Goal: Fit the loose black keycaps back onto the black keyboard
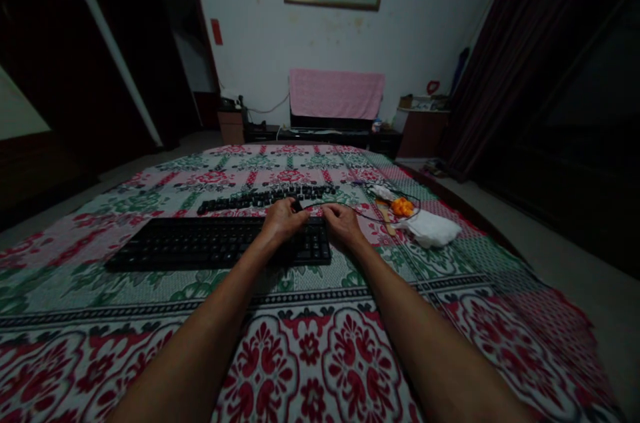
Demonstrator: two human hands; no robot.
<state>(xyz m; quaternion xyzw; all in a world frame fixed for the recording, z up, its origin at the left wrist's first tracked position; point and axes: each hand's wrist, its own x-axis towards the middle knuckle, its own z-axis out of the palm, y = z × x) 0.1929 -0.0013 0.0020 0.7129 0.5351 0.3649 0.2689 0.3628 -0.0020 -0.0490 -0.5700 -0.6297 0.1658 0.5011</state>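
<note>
A black keyboard (pixel 190 243) lies flat on the patterned cloth in front of me. Over its right part, my left hand (pixel 283 220) is closed around a small dark bunch that looks like gathered cable; its exact shape is hidden by the fingers. A thin black cable (pixel 367 215) runs from there past my right hand (pixel 343 223), whose thumb and fingers pinch it just beyond the keyboard's right end. The cable then curves in a loose loop to the right. Behind the keyboard, several loose black keycaps (pixel 250 199) are spread in uneven rows.
Right of my hands lie an orange crumpled thing (pixel 402 207), white crumpled tissue or plastic (pixel 434 228) and a flat wooden stick (pixel 389 223). The patterned cloth (pixel 310 349) covers a rounded table. Across the room, a pink towel (pixel 336 93) hangs over a dark screen on a low cabinet.
</note>
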